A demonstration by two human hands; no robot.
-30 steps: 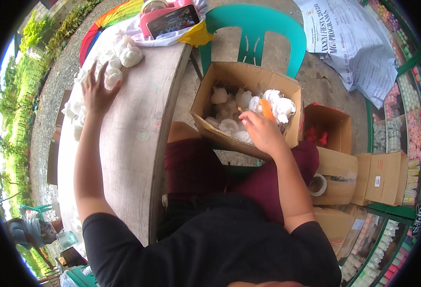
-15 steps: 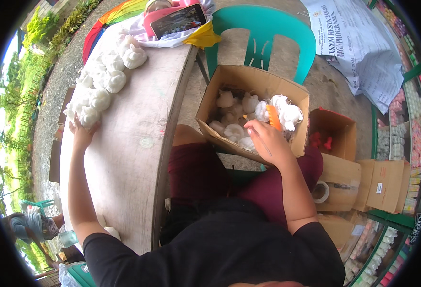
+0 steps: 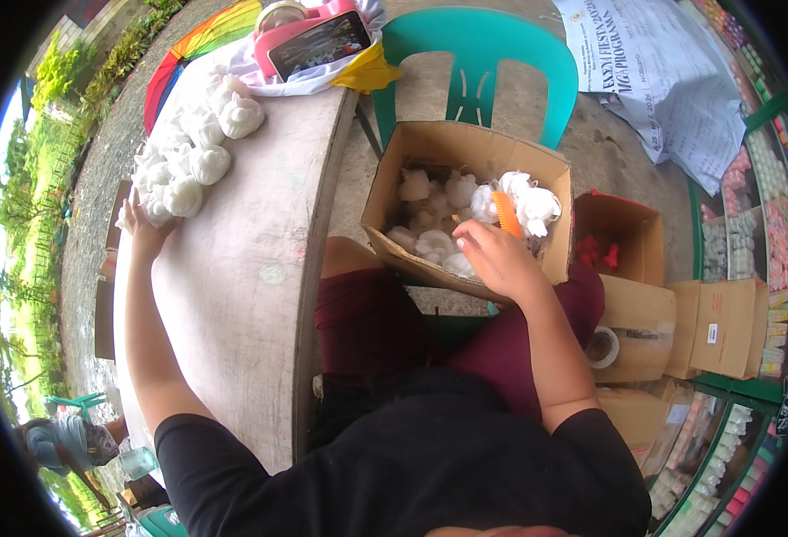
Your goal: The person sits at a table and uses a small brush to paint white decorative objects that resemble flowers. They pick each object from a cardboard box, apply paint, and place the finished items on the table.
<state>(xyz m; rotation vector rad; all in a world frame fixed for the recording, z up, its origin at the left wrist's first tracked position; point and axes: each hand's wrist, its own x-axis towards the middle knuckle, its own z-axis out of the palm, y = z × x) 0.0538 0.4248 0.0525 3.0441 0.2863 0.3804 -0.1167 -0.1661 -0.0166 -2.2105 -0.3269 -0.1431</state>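
A heap of white, rounded, bunched bundles lies along the far left of the table. My left hand rests against the heap's near end, fingers spread and touching the nearest bundles. More white bundles fill an open cardboard box in front of me, to the right. An orange comb stands tilted among them. Over the box's near side, my right hand is closed with fingers pinched. A small orange tip shows at its fingertips; the rest of that thin tool is hidden.
Behind the box stands a green plastic chair. A phone leans on a pink case at the table's far end. To the right are a box with red pieces, a tape roll on cardboard, and stocked shelves.
My left hand has pushed the near bundles away from me, and the heap is more compact. My right hand stays over the box, turned slightly. The whole view has shifted a little.
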